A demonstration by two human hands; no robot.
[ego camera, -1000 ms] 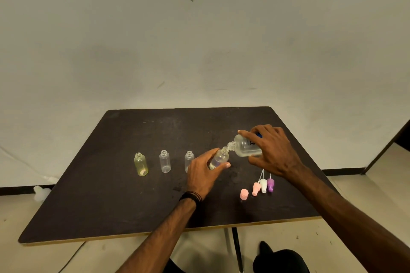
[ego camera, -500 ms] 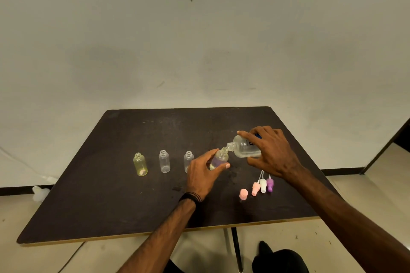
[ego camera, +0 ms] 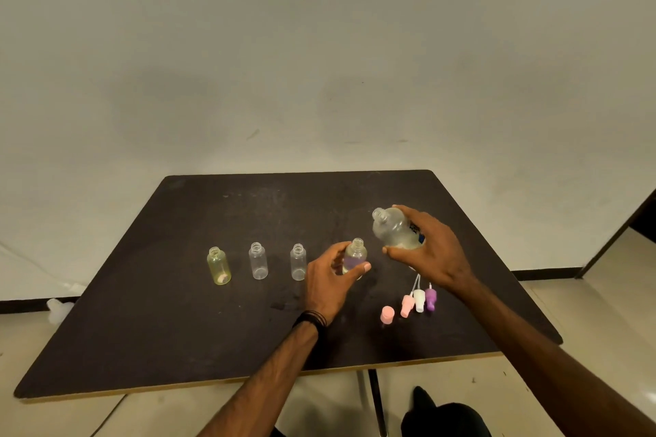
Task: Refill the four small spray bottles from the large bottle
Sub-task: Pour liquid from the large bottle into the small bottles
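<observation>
My right hand (ego camera: 431, 252) grips the large clear bottle (ego camera: 394, 229), raised above the table with its open neck tilted up and left. My left hand (ego camera: 332, 280) holds a small purple-tinted bottle (ego camera: 354, 255) upright on the table (ego camera: 142, 312), its neck open. Left of it stand three more open small bottles: a clear one (ego camera: 298, 262), another clear one (ego camera: 258, 260) and a yellow-tinted one (ego camera: 218, 265). Three spray heads lie below my right hand: pink (ego camera: 407, 305), white (ego camera: 419, 299) and purple (ego camera: 430, 297). A pink cap (ego camera: 387, 314) sits beside them.
The dark table has its front edge near me and a pale wall (ego camera: 319, 82) behind it. A white object (ego camera: 56, 307) lies on the floor at the left. My dark shoe (ego camera: 426, 401) shows under the table's front edge.
My right hand has tipped the large bottle back up and lifted it away from the small bottle's neck. The small bottle in my left hand now stands upright.
</observation>
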